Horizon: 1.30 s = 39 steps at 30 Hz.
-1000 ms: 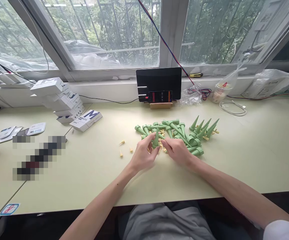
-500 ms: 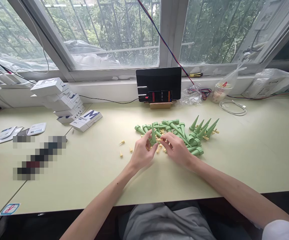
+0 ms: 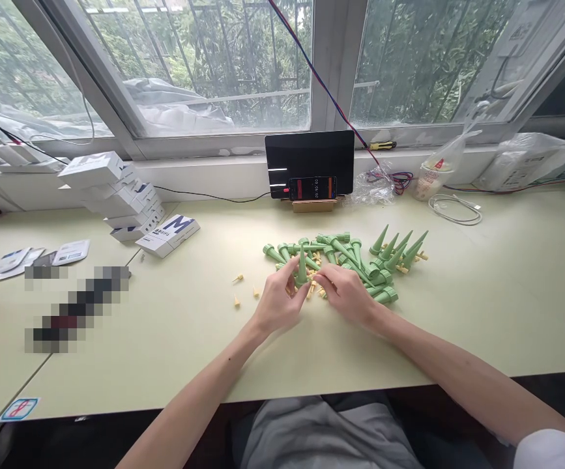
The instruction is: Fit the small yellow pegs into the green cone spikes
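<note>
windows [image 3: 214,62] run across the top of the frame, and under them a pale desk [image 3: 165,345] spreads to both edges. a tablet [image 3: 311,153] leans against the sill at upper middle, with a phone [image 3: 312,188] in front of it; white boxes [image 3: 91,170] are stacked at left and a bagged cup [image 3: 431,181] stands at upper right.

at the centre, the left hand [image 3: 278,291] has its fingers closed round the base of a green cone [image 3: 302,266], tip up, just in front of the pile [image 3: 353,256]. the right hand [image 3: 347,291] is just beside that base, fingers curled inward; their tips are hidden, so i cannot tell whether they grip anything.

half a second ago a small yellow piece showed plainly between the right fingers and the cone. now it is hardly visible, the right hand has rolled over more, and the cone sits slightly further right. my reading is that the piece is being worked into the cone's side, with the joining probably under way.

right of the pile, more cones [image 3: 412,251] stand tip up with yellow showing near their bases. three loose yellow pieces [image 3: 238,278] lie left of the left hand.
</note>
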Available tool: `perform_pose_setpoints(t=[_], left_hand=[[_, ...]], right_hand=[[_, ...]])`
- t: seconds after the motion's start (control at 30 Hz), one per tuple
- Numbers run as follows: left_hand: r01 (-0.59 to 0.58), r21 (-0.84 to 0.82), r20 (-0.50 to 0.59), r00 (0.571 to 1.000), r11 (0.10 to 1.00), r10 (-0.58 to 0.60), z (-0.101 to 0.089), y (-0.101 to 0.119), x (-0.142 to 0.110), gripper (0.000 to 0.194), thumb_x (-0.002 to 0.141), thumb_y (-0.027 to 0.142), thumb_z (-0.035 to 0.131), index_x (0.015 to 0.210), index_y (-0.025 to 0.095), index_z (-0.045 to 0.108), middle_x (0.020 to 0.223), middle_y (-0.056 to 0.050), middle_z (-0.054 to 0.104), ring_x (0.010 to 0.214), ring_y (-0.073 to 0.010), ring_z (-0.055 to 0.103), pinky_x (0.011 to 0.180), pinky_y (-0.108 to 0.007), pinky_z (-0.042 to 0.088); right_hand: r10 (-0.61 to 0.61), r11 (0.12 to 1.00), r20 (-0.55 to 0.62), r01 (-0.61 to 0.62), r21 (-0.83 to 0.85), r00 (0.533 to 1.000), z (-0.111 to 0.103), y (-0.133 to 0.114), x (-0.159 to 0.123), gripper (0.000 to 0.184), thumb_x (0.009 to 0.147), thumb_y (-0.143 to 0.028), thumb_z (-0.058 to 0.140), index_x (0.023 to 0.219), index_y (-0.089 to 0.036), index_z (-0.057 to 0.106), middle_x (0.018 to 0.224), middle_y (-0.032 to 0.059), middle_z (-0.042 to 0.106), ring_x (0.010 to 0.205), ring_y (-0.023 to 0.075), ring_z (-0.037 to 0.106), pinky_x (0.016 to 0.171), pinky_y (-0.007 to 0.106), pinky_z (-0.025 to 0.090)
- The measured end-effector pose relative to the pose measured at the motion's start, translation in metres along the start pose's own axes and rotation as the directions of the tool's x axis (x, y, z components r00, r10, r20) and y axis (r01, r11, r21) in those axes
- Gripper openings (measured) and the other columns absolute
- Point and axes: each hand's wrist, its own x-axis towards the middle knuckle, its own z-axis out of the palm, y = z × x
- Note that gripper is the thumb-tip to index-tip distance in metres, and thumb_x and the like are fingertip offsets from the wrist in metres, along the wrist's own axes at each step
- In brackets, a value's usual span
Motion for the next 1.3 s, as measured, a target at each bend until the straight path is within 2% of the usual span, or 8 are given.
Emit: perform_pose_setpoints(t=[0.2, 0.33, 0.5, 0.63, 0.93, 1.3], left_hand=[[-0.012, -0.010, 0.015, 1.000, 1.000, 0.012, 0.0005, -0.0002, -0.0003, 0.049, 0.088, 0.025, 0.060, 0.136, 0.022, 0.051, 0.091, -0.002, 0.061, 0.061, -0.0095, 0.043, 0.058, -0.022, 0.045], [0.000, -0.014, 0.004, 1.000, 1.000, 0.000, 0.0010, 0.0016, 0.0001, 0.049, 0.088, 0.025, 0.059, 0.136, 0.023, 0.051, 0.093, -0.002, 0.061, 0.061, -0.0092, 0.044, 0.057, -0.022, 0.044], [0.040, -0.002, -0.033, 0.999, 0.999, -0.040, 0.0028, 0.0002, 0.0008, 0.050, 0.087, 0.028, 0.062, 0.136, 0.023, 0.052, 0.092, -0.002, 0.060, 0.060, -0.0090, 0.047, 0.055, -0.022, 0.044], [0.050, -0.005, -0.054, 0.997, 0.999, -0.050, 0.0030, -0.0013, 0.0014, 0.048, 0.088, 0.030, 0.062, 0.134, 0.022, 0.053, 0.092, -0.003, 0.061, 0.059, -0.0090, 0.048, 0.055, -0.022, 0.045], [-0.004, 0.029, -0.012, 1.000, 1.000, 0.005, 0.0015, 0.0001, -0.0003, 0.044, 0.087, 0.026, 0.060, 0.131, 0.023, 0.053, 0.093, -0.002, 0.064, 0.059, -0.0094, 0.044, 0.056, -0.023, 0.043], [-0.012, 0.031, 0.006, 1.000, 0.999, 0.012, 0.0023, -0.0008, -0.0016, 0.042, 0.088, 0.025, 0.060, 0.129, 0.023, 0.052, 0.090, -0.001, 0.064, 0.060, -0.0103, 0.046, 0.057, -0.024, 0.043]], right_hand=[[-0.004, 0.999, -0.005, 0.004, -0.051, 1.000, 0.0007, 0.0001, 0.0002, 0.041, 0.107, -0.034, 0.033, 0.070, -0.021, 0.045, 0.062, -0.0002, 0.050, 0.052, 0.0120, 0.039, 0.053, 0.027, 0.030], [0.016, 0.999, 0.003, -0.016, -0.033, 1.000, 0.0009, -0.0003, 0.0008, 0.040, 0.107, -0.033, 0.034, 0.071, -0.020, 0.046, 0.063, 0.0000, 0.051, 0.053, 0.0122, 0.041, 0.054, 0.027, 0.032], [0.041, 0.998, -0.006, -0.040, 0.049, 0.999, 0.0010, -0.0006, 0.0008, 0.025, 0.105, -0.030, 0.041, 0.089, -0.020, 0.057, 0.080, 0.0041, 0.062, 0.066, 0.0145, 0.054, 0.061, 0.026, 0.041], [0.040, 0.995, 0.019, -0.041, 0.092, 0.999, 0.0010, -0.0005, -0.0001, 0.016, 0.102, -0.031, 0.048, 0.099, -0.020, 0.059, 0.088, 0.0062, 0.063, 0.070, 0.0157, 0.058, 0.061, 0.026, 0.045], [0.015, 0.999, -0.006, -0.015, 0.033, 1.000, 0.0001, -0.0004, 0.0005, 0.030, 0.105, -0.033, 0.042, 0.082, -0.019, 0.055, 0.070, 0.0019, 0.057, 0.059, 0.0139, 0.048, 0.056, 0.027, 0.038], [0.044, 0.999, 0.004, -0.043, -0.031, 0.999, 0.0009, -0.0003, 0.0015, 0.042, 0.107, -0.037, 0.034, 0.069, -0.021, 0.044, 0.062, -0.0006, 0.049, 0.052, 0.0120, 0.041, 0.053, 0.026, 0.031]])
